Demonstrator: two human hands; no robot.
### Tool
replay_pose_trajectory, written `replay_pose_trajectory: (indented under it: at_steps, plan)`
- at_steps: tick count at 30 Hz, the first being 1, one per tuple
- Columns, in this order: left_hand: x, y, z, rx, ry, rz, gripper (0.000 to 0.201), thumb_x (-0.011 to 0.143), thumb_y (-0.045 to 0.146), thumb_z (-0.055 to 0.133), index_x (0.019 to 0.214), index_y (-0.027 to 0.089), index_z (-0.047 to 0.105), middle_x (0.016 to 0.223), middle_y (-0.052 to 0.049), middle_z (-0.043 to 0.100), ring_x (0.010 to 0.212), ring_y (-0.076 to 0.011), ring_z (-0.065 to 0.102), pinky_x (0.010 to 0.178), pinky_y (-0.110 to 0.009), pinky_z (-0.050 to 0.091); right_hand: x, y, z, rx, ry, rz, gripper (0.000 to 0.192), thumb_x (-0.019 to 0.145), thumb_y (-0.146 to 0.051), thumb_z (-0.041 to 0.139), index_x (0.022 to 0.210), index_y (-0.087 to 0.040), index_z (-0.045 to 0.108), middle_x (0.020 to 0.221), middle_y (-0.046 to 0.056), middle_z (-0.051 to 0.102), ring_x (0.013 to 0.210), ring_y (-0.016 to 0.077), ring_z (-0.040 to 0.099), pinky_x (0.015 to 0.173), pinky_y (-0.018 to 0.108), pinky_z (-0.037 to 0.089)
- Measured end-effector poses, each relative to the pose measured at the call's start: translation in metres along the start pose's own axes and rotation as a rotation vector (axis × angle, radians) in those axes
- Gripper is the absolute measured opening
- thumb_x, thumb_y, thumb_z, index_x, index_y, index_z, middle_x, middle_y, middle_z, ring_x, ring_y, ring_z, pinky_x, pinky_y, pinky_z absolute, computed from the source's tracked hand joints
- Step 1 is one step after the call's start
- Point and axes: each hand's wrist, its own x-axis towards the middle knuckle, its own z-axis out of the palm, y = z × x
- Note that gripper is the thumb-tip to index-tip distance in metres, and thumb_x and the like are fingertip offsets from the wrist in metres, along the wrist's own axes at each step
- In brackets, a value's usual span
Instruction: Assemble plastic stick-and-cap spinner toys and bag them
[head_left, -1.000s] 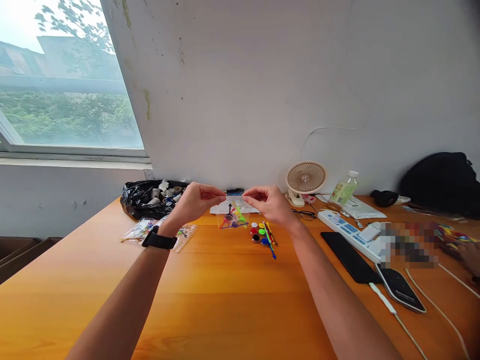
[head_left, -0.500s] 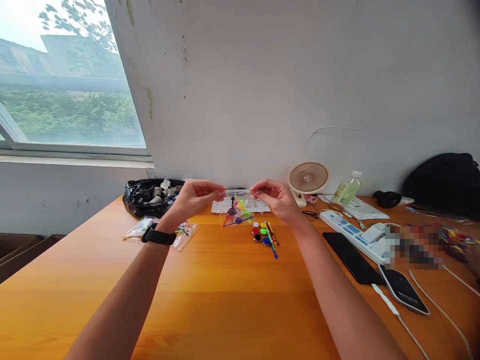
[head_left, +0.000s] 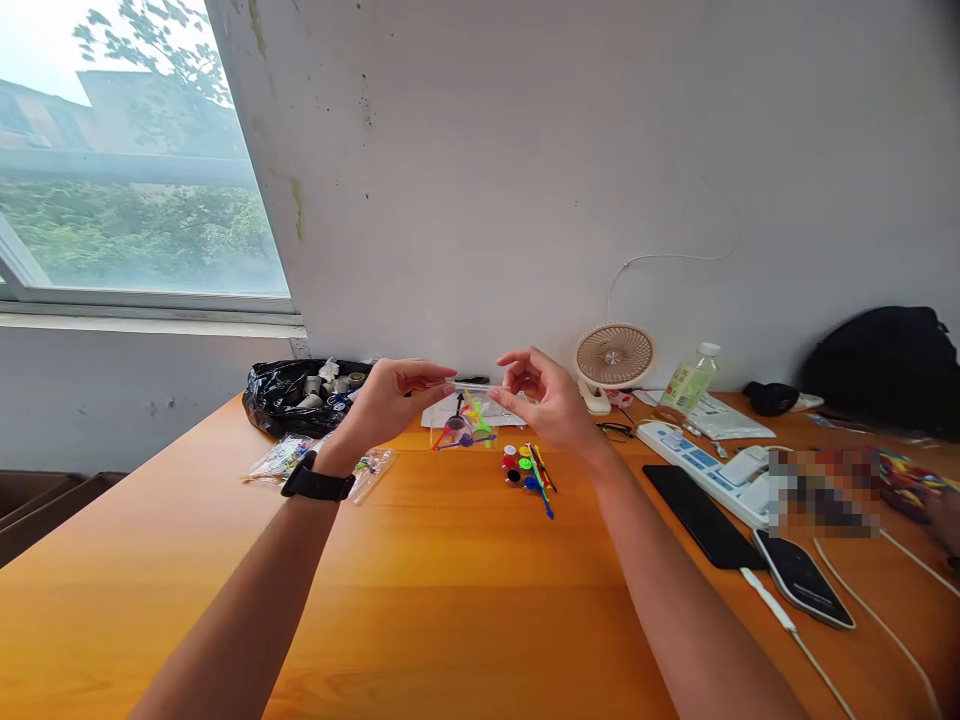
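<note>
A small clear zip bag (head_left: 441, 432) hangs between my two hands, its top edge level. Inside it are colored plastic arrows and discs in red, blue, green, yellow and black. My left hand (head_left: 397, 398), with a black watch on its wrist, pinches the bag's top left corner. My right hand (head_left: 544, 395) is at the top right corner, the bag's edge running in between thumb and fingers, the index finger raised off it. Below, on the table, lie several loose colored discs (head_left: 513, 464) beside a bunch of plastic arrows (head_left: 541, 475).
To the left are filled clear bags (head_left: 281, 458) and a black plastic bag (head_left: 264, 392). A fan (head_left: 615, 355), bottle (head_left: 690, 380), power strip (head_left: 682, 460), black phone (head_left: 701, 515) and cables stand or lie at right. Part of another person's hand (head_left: 945, 515) shows at the right edge.
My right index finger has lifted away from the bag's top edge, and the right hand's fingers have spread. The bag has shifted slightly left and tilted.
</note>
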Motion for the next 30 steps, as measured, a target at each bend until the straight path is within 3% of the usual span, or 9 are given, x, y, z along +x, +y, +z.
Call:
replay_pose_trajectory:
  at_steps: [2,4,8,13,20,24,30]
  plan:
    - [0.0,0.004,0.003,0.041,-0.042,0.04,0.024,0.087,0.037,0.077,0.099,0.017,0.084,0.093,-0.009,0.08,0.083,-0.0191,0.072,0.072,-0.028,0.057,-0.002,-0.005,0.003,-0.136,-0.036,-0.057,0.035,0.09,-0.044,0.075,0.117,-0.023,0.068,0.103,0.005,0.067,0.096,0.0192,0.063,0.088,0.032,0.051]
    - [-0.001,0.01,0.006,0.054,-0.083,0.071,0.022,0.089,0.037,0.075,0.097,0.018,0.084,0.091,-0.008,0.08,0.082,-0.019,0.071,0.071,-0.027,0.056,-0.003,-0.009,0.008,-0.217,-0.088,-0.086,0.028,0.096,-0.046,0.068,0.11,-0.023,0.072,0.105,0.006,0.069,0.099,0.02,0.062,0.087,0.032,0.049]
    - [-0.003,0.021,0.008,0.076,-0.088,0.085,0.021,0.09,0.036,0.074,0.098,0.019,0.084,0.092,-0.007,0.08,0.083,-0.0191,0.071,0.071,-0.027,0.056,-0.003,-0.014,0.01,-0.229,-0.161,-0.057,0.032,0.1,-0.048,0.061,0.089,-0.019,0.07,0.083,0.002,0.067,0.076,0.0154,0.056,0.068,0.028,0.043]
    - [-0.003,0.024,-0.001,0.11,-0.083,-0.005,0.023,0.088,0.04,0.076,0.094,0.018,0.083,0.087,-0.006,0.079,0.079,-0.0183,0.071,0.067,-0.026,0.054,-0.003,-0.02,-0.004,-0.215,-0.173,0.034,0.034,0.097,-0.049,0.066,0.083,-0.019,0.066,0.069,-0.003,0.056,0.062,0.0111,0.046,0.056,0.025,0.035]
    - [-0.003,0.027,-0.005,-0.103,-0.125,-0.022,0.023,0.089,0.038,0.076,0.086,0.016,0.072,0.078,-0.004,0.074,0.073,-0.014,0.069,0.069,-0.024,0.057,-0.003,-0.019,-0.014,0.126,-0.167,0.135,0.027,0.086,-0.045,0.078,0.093,-0.02,0.073,0.078,0.0,0.066,0.069,0.0132,0.059,0.065,0.026,0.05]
    - [-0.005,0.028,-0.006,-0.193,-0.158,-0.057,0.023,0.085,0.038,0.08,0.091,0.016,0.074,0.083,-0.006,0.076,0.078,-0.0166,0.072,0.074,-0.028,0.061,-0.003,-0.018,-0.019,0.189,-0.119,0.113,0.022,0.081,-0.039,0.082,0.093,-0.021,0.078,0.08,0.002,0.069,0.073,0.0155,0.061,0.068,0.029,0.054]
    - [-0.009,0.028,-0.011,-0.206,-0.072,-0.066,0.026,0.081,0.037,0.084,0.094,0.015,0.083,0.092,-0.012,0.081,0.086,-0.023,0.076,0.079,-0.033,0.064,-0.002,-0.013,-0.015,0.246,-0.034,0.013,0.013,0.085,-0.033,0.072,0.084,-0.023,0.08,0.081,0.004,0.071,0.077,0.0186,0.062,0.07,0.033,0.053]
